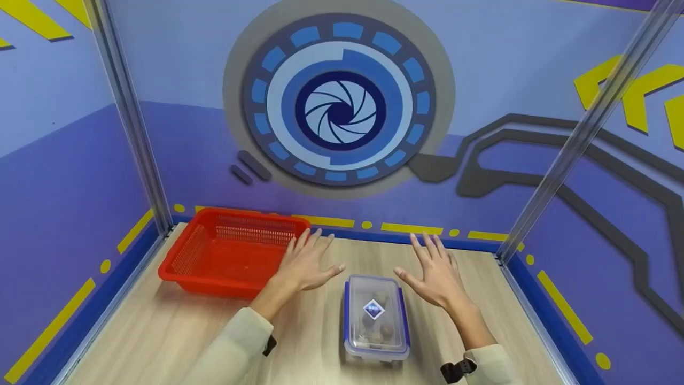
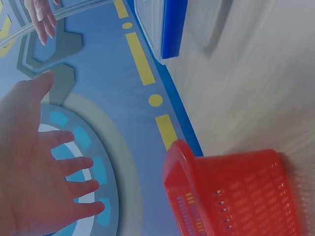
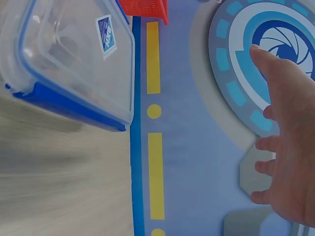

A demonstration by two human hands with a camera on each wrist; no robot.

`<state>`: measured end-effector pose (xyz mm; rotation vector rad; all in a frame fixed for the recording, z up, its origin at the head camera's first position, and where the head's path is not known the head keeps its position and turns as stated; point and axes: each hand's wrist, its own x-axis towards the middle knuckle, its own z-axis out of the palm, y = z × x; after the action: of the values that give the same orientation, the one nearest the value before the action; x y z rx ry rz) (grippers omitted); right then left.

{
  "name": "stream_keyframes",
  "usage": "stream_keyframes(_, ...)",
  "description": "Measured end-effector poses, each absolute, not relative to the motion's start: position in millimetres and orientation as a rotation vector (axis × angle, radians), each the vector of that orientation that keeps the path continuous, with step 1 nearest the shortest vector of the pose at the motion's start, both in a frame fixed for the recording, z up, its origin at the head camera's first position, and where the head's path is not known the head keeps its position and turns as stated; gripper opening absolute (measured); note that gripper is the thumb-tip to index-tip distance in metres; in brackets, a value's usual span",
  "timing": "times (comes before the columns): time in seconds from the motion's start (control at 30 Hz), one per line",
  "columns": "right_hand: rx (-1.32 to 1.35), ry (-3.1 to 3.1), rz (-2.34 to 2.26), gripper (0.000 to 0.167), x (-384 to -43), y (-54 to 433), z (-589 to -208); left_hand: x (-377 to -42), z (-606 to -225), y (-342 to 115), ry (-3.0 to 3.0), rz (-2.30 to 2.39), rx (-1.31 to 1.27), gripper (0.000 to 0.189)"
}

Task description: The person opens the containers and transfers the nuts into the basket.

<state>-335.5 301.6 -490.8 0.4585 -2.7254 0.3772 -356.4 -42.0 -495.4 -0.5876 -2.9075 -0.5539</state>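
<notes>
Two hands, left hand (image 1: 304, 267) and right hand (image 1: 437, 277), fingers spread, holding nothing. Between them, nearer the viewer on a wood-grain tabletop (image 1: 310, 342): one clear lidded food container (image 1: 368, 289), blue side clips (image 3: 74, 109), diamond label (image 1: 374, 309), contents indistinct. Left: one red plastic basket (image 1: 214, 287).

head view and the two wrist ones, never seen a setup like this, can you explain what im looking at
There is no machine here, just a person: the left hand and right hand are bare, spread open, and hold nothing. The head picture comes from a camera worn on the head, looking forward and down; each of the other two comes from a camera on one wrist. On the table sit a red basket, towards the person's left, and a clear lidded box; I can't make out what its contents are.
</notes>
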Motion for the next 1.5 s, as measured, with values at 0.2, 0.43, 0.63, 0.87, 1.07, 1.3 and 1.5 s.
stream_keyframes(0.2,0.469,-2.667,0.492,0.092,-325,315,-495,-351,-503,-33,-2.837,-0.650,-0.665,0.080)
stream_keyframes(0.43,0.366,-2.672,0.847,0.080,-317,325,-517,-341,-521,-22,-2.765,-0.986,-0.641,0.070)
stream_keyframes(0.63,0.258,-2.663,1.081,0.073,-322,324,-543,-337,-543,-8,-2.700,-1.187,-0.521,0.067)
stream_keyframes(0.87,0.180,-2.661,1.165,0.069,-325,318,-572,-335,-570,7,-2.612,-1.398,-0.445,0.057)
stream_keyframes(1.07,0.151,-2.642,1.220,0.061,-324,311,-591,-331,-591,16,-2.599,-1.493,-0.345,0.052)
stream_keyframes(1.3,0.031,-2.691,1.503,0.058,-319,303,-605,-327,-605,31,-2.594,-1.629,-0.220,0.049)
stream_keyframes(1.5,-0.059,-2.607,2.023,0.063,-319,299,-609,-328,-611,33,-2.561,-1.792,-0.166,0.042)
